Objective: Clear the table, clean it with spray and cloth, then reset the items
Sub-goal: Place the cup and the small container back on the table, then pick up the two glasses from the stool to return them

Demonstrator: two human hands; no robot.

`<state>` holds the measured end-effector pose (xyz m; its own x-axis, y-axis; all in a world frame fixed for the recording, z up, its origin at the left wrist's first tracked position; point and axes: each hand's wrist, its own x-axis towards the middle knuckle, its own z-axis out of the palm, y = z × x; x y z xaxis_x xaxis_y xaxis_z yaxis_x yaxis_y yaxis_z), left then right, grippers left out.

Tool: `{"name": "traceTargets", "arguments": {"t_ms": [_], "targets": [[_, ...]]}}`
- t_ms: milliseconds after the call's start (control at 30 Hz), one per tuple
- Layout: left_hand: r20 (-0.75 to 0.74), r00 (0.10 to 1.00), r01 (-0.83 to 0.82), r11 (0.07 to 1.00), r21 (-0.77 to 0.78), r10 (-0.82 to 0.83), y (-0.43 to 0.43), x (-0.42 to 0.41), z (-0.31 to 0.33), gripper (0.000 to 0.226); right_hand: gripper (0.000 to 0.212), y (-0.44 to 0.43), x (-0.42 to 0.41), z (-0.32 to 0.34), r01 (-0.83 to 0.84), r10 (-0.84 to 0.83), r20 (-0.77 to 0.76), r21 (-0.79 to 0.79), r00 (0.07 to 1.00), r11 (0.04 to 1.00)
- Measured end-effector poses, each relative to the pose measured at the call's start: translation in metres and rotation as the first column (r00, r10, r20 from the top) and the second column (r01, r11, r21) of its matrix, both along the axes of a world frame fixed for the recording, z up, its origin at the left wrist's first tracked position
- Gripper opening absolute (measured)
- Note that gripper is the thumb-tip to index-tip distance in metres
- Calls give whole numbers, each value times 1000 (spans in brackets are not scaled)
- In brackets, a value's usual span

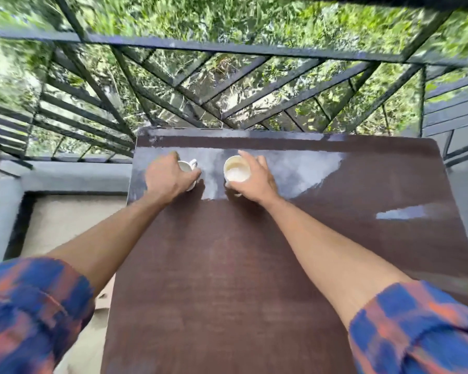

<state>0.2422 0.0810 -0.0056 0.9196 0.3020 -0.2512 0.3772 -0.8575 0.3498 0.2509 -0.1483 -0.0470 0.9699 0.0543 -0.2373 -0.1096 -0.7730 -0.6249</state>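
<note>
two white cups near the far edge of the dark brown surface [227, 279], one in each of the hands.

the left hand [170, 175] curls over the left cup [184, 166], fingers wrapped round its side, the cup's handle pointing right. the right hand [256, 177] grips the right cup [237, 168] by rim and side, its pale inside showing. the cups are near each other but apart. a black railing [227, 49] stands just beyond the surface, with greenery [254, 17] behind it. plaid sleeves [416, 333] are rolled up.
</note>
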Motion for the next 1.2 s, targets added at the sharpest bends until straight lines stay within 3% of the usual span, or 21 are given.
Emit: {"name": "traceTargets", "arguments": {"t_ms": [267,467,567,733,833,900,967,1067,1200], "targets": [[-100,991,-83,996,22,85,-1,5,-4,94,107,8,2,-3,38,-38,-54,-3,998,999],[-24,991,-133,987,-92,131,14,-13,2,84,123,-7,-21,6,101,-94,-68,101,993,990],[44,979,-192,968,-159,201,25,-43,1,70,100,-20,-49,6,168,-156,-99,132,983,977],[53,925,-314,835,-451,376,39,-126,-13,31,22,-34,-114,2,245,-227,-179,86,957,966],[25,891,-355,730,-583,453,46,-203,-20,19,6,-32,-164,7,121,-115,-200,18,973,992],[12,849,-405,666,-626,528,51,-266,-25,5,8,-24,-199,8,27,-23,-219,15,975,1000],[-2,800,-470,626,-623,599,53,-334,-34,9,11,-13,-233,6,-56,57,-231,10,971,998],[-24,687,-584,533,-612,726,50,-431,-43,5,13,9,-277,4,-221,215,-264,4,940,975],[-97,489,-732,347,-586,867,53,-528,-55,19,16,52,-323,0,-459,441,-273,0,855,889]]}}
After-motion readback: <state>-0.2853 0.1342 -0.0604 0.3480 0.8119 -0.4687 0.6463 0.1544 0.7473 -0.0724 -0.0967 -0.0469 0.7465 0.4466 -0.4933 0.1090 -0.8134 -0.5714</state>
